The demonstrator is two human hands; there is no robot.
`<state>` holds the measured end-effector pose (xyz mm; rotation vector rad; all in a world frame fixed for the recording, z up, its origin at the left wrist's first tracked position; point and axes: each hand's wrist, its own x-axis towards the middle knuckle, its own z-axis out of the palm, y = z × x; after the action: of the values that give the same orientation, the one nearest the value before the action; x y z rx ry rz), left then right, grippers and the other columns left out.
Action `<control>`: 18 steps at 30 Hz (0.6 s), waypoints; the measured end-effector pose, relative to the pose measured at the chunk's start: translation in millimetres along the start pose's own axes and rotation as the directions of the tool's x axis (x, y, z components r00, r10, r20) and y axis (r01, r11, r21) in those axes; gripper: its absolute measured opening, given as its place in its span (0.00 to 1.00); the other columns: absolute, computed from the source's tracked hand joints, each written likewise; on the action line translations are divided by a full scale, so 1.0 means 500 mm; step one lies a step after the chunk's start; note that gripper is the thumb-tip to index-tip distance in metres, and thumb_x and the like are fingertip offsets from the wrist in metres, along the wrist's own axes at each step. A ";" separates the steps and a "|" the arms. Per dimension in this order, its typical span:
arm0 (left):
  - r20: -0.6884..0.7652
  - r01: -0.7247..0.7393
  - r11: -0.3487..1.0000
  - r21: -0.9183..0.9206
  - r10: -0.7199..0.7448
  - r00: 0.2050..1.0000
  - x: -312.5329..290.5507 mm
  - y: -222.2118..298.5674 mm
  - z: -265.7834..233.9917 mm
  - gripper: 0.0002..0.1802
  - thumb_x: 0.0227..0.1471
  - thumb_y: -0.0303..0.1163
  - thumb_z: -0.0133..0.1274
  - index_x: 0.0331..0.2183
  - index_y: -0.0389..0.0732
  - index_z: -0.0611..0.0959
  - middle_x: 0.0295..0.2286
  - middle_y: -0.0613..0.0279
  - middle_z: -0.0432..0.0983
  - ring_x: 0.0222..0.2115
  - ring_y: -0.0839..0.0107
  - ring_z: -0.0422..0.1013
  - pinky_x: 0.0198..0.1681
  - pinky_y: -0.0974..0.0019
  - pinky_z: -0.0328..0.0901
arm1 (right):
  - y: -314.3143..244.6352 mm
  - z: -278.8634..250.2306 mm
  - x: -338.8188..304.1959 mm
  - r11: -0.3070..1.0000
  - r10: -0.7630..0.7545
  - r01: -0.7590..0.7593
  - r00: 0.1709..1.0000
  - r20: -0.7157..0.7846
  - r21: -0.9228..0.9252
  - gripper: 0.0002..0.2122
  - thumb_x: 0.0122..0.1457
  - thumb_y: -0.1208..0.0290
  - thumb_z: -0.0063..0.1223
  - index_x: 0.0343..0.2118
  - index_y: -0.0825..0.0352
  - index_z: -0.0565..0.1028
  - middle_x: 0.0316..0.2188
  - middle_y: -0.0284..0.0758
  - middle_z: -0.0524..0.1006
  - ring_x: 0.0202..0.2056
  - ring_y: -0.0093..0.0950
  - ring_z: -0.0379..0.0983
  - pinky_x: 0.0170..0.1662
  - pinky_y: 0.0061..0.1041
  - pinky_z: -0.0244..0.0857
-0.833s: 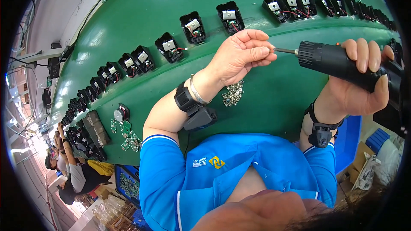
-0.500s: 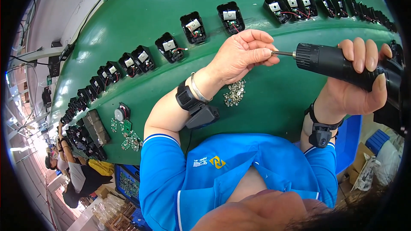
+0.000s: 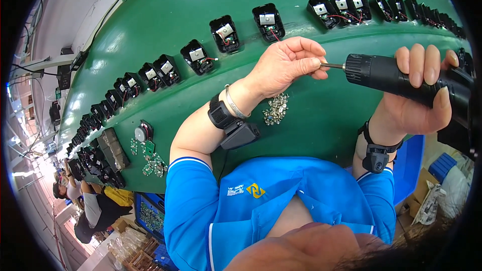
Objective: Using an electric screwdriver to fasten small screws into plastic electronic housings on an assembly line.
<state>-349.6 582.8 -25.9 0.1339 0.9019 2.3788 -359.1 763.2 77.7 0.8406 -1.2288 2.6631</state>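
Observation:
My right hand point(image 3: 424, 83) is wrapped round a black electric screwdriver point(image 3: 381, 73), held almost level with its bit toward the left. The thumb and fingertips of my left hand point(image 3: 293, 65) pinch together at the tip of the screwdriver bit point(image 3: 333, 65). Whatever sits between those fingertips is hidden. Just below my left hand lies a small pile of screws point(image 3: 275, 109) on the green table point(image 3: 311, 120). Beyond it stands an open black housing point(image 3: 268, 22) with a metal plate and a red wire inside.
More black housings point(image 3: 197, 56) run in a curved row along both sides of the table. To the left lie small green circuit boards point(image 3: 154, 165), a round speaker-like part point(image 3: 143, 131) and a grey block point(image 3: 113, 149). A co-worker point(image 3: 93, 211) is at the far left. A blue bin point(image 3: 409, 170) stands at lower right.
The screwdriver and my left hand stay together, with only a slight shift. At the far left the co-worker's arms have moved.

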 end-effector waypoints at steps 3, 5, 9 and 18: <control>-0.001 -0.129 0.935 0.331 0.137 0.991 0.007 0.011 0.003 0.12 0.42 0.26 0.47 0.34 0.38 0.69 0.28 0.61 0.69 0.30 0.73 0.66 0.34 0.73 0.62 | -0.005 -0.008 0.002 0.999 -0.022 0.022 1.000 -0.017 0.025 0.18 0.42 0.69 0.41 0.39 0.63 0.61 0.22 0.29 0.61 0.23 0.21 0.56 0.30 0.23 0.49; 0.132 -0.296 0.360 0.885 0.415 0.900 0.017 0.040 -0.008 0.18 0.39 0.28 0.49 0.37 0.35 0.68 0.31 0.60 0.67 0.34 0.70 0.63 0.37 0.71 0.58 | -0.017 -0.013 0.007 0.998 -0.070 0.070 0.997 -0.044 -0.004 0.17 0.42 0.69 0.41 0.39 0.63 0.62 0.22 0.29 0.61 0.23 0.21 0.56 0.30 0.24 0.49; 0.317 -0.123 -0.363 0.924 0.547 0.775 0.084 0.051 -0.002 0.31 0.28 0.39 0.56 0.36 0.34 0.66 0.31 0.56 0.64 0.37 0.61 0.58 0.41 0.62 0.51 | -0.015 -0.028 0.025 0.981 -0.162 0.146 0.979 -0.126 -0.127 0.14 0.42 0.72 0.40 0.35 0.64 0.64 0.21 0.30 0.62 0.23 0.22 0.56 0.31 0.25 0.48; 0.234 0.121 -0.574 0.810 0.505 0.831 0.177 0.016 0.003 0.32 0.25 0.49 0.55 0.29 0.33 0.67 0.25 0.58 0.64 0.31 0.65 0.59 0.37 0.66 0.52 | 0.054 -0.071 0.070 0.929 -0.256 0.187 0.948 -0.190 -0.319 0.12 0.44 0.79 0.36 0.36 0.66 0.61 0.20 0.34 0.64 0.24 0.26 0.58 0.34 0.29 0.52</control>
<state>-425.7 628.1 -29.1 0.6645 3.3971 0.5838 -412.3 765.8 59.0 0.5693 -1.3389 2.2452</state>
